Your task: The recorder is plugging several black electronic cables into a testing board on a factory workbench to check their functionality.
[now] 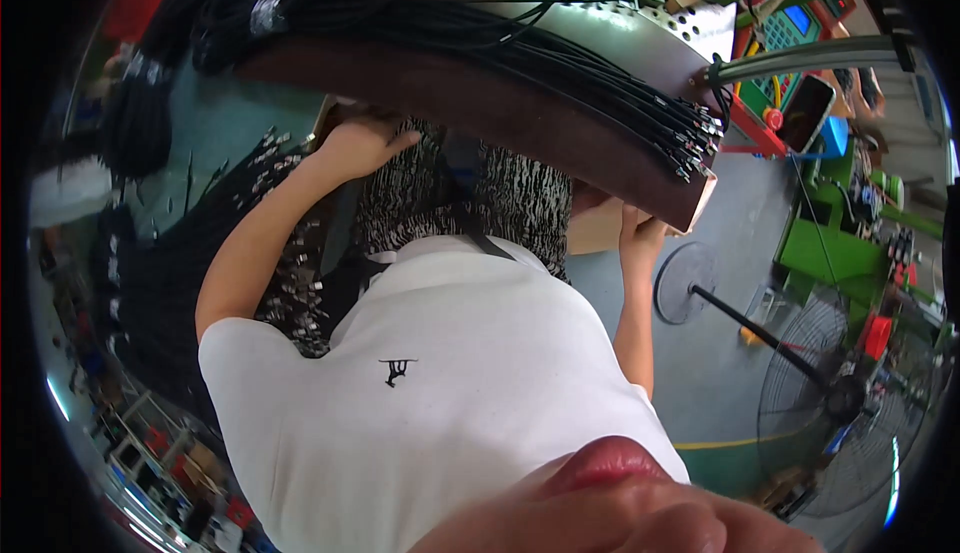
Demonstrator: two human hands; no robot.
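Observation:
My left hand is above my left thigh at the near edge of the dark brown tabletop. Its thumb sticks out to the right, while the tabletop hides most of its fingers. Beside it shows a narrow tan edge. Below the tabletop's right end, my right hand is closed at the side of a tan, cardboard-like panel, thumb uppermost. Much of that panel is hidden under the table. Black cables with metal end fittings lie along the tabletop, apart from both hands.
Thick bundles of black cables hang at my left. A metal fixture plate stands on the table. To the right are a control panel, a phone, green machinery and a floor fan with a round base.

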